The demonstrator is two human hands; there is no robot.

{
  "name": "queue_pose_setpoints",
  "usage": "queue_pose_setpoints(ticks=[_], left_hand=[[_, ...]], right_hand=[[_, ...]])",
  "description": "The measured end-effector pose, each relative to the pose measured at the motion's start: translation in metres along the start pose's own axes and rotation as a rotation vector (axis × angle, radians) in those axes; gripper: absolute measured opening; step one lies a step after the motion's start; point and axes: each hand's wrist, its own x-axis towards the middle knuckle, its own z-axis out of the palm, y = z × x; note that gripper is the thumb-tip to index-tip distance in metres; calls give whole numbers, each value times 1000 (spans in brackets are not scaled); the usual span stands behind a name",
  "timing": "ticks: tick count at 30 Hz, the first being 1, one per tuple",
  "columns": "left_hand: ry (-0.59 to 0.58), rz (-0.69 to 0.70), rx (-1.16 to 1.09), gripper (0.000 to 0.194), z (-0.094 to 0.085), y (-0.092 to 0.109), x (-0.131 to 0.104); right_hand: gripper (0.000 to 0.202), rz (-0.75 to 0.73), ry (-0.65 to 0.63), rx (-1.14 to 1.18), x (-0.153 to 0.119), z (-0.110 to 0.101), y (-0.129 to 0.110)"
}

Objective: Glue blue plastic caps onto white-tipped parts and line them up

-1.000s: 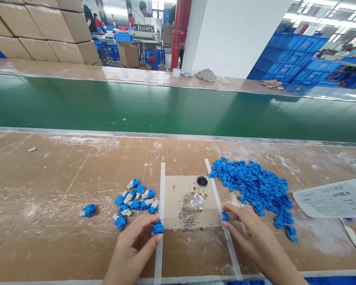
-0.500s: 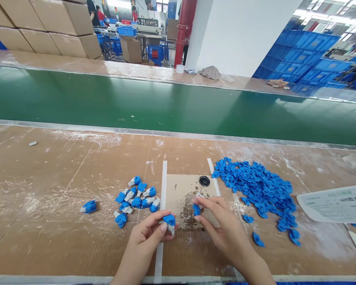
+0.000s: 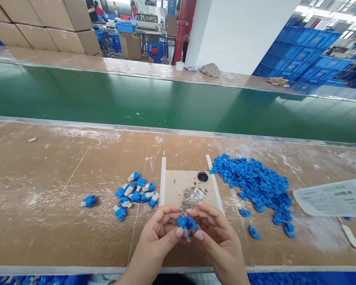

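Close to the table's front edge, my left hand (image 3: 163, 233) grips a small blue-and-grey plastic part (image 3: 185, 226) between thumb and fingers. My right hand (image 3: 215, 235) meets it from the other side, pinching a loose blue plastic piece (image 3: 192, 223) against the part's blue end. Fingers hide some of both pieces. Just beyond the hands lies a worn cardboard pad (image 3: 178, 182) with a small clear dish (image 3: 195, 197) and a black round cap (image 3: 203, 177). Several blue-and-grey parts (image 3: 135, 196) lie left of the pad, and a pile of blue pieces (image 3: 255, 182) lies right.
A green conveyor belt (image 3: 154, 99) runs across behind the table (image 3: 62, 229). A printed white sheet (image 3: 332, 198) and a white-handled tool (image 3: 349, 234) lie at the right. One blue-and-grey part (image 3: 89, 201) sits apart at left. Blue-filled bins (image 3: 308, 278) stand below the front edge.
My hands have come together. The right hand has moved left and down from over the pad, bringing its blue piece against the blue-and-grey part. The clear dish is now uncovered.
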Motion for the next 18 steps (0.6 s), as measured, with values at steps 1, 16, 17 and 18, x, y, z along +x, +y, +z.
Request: queue_pose_setpoints(ticks=[1, 16, 17, 18], left_hand=[[5, -7, 9, 28, 0, 0, 0], [69, -75, 146, 31, -3, 1, 2], [80, -78, 168, 32, -6, 3, 0], [108, -75, 198, 34, -10, 6, -3]], right_hand=[[37, -10, 1, -16, 0, 1, -1], [48, -545, -348, -914, -2, 0, -6], [45, -535, -324, -956, -2, -8, -9], [40, -532, -253, -1015, -2, -18, -11]])
